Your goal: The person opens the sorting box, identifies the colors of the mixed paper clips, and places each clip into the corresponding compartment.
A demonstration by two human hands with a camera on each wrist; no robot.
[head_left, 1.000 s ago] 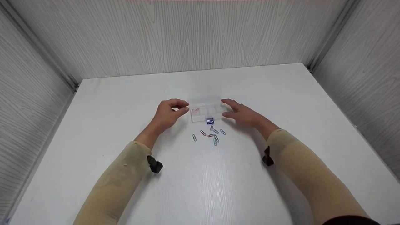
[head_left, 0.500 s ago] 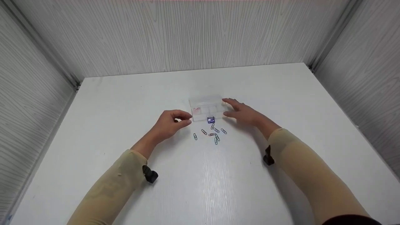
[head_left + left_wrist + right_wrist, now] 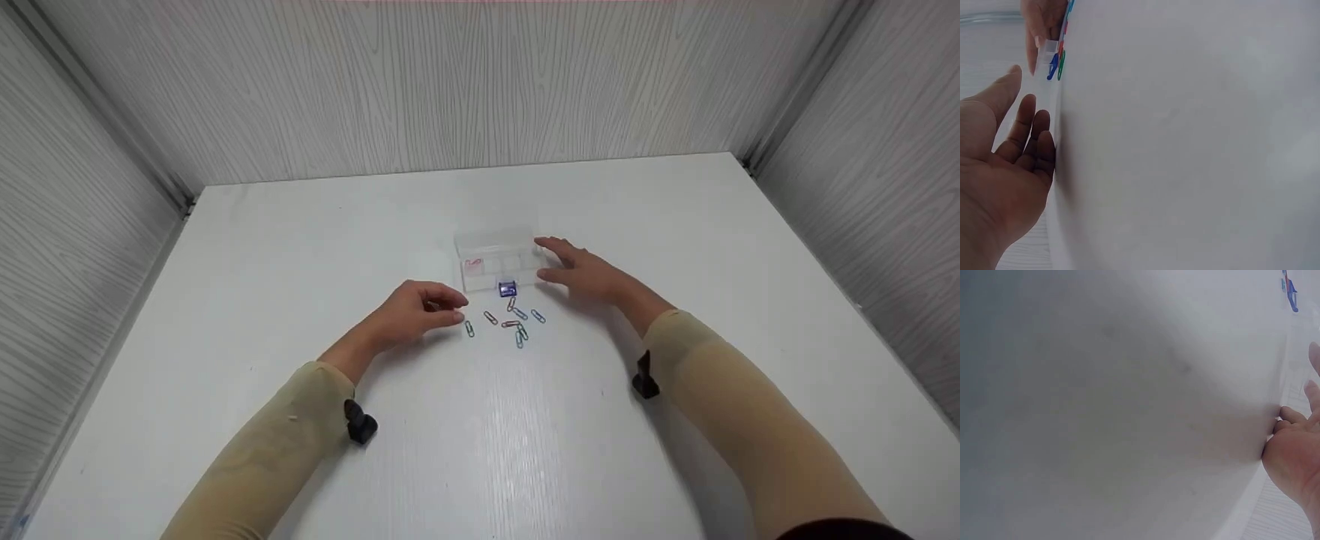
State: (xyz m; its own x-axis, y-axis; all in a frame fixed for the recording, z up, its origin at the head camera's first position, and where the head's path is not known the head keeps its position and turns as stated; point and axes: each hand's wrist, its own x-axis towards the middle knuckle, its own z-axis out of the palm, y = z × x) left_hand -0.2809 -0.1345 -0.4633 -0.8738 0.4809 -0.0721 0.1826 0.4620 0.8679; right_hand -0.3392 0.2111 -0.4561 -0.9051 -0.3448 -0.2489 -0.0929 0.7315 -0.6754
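A clear compartment box (image 3: 480,283) stands on the table with its clear lid (image 3: 495,238) raised at the back. Pink-red paper clips (image 3: 473,264) lie in its back left compartment, and a blue-purple piece (image 3: 508,289) sits at its front edge. In front are several loose coloured paper clips (image 3: 510,325). My left hand (image 3: 412,313) hovers just left of a green paper clip (image 3: 469,328), thumb and fingers apart with nothing between them. At the box's right end, my right hand (image 3: 589,275) has thumb and forefinger extended against it; firm contact is hard to tell.
The white table (image 3: 480,435) reaches back to a wood-grained panel (image 3: 450,90). Similar panels rise on the left (image 3: 67,225) and right (image 3: 862,187). Black wrist cameras sit at both sleeves.
My left hand has left the box's left side and come toward me, down beside the green paper clip. The right hand stays at the box's right end.
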